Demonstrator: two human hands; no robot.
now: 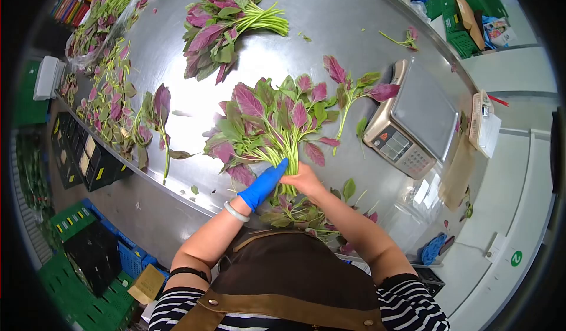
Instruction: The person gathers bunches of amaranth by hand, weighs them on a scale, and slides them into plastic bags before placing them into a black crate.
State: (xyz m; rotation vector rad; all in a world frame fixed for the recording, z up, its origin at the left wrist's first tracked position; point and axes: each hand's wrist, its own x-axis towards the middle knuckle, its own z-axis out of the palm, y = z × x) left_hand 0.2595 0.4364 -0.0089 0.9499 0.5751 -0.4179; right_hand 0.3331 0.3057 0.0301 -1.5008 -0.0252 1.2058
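Note:
A bunch of red amaranth [271,119], with purple and green leaves and pale green stems, is held between both my hands, leaves pointing away from me. My left hand [263,186], in a blue glove, closes on the stems from the left. Bare, my right hand [304,179] wraps the same stems from the right; some of its fingers are hidden behind them. Loose amaranth sprigs [295,214] lie below the hands, close to my apron. To the right of the bunch, a single sprig [349,95] reaches toward the scale.
A larger amaranth bunch [227,27] lies at the back of the metal table [330,21]. A digital scale [415,116] stands at right. Scattered stems and leaves [109,104] cover the left side. Plastic bags [407,204] lie at front right; green crates [88,290] stand below left.

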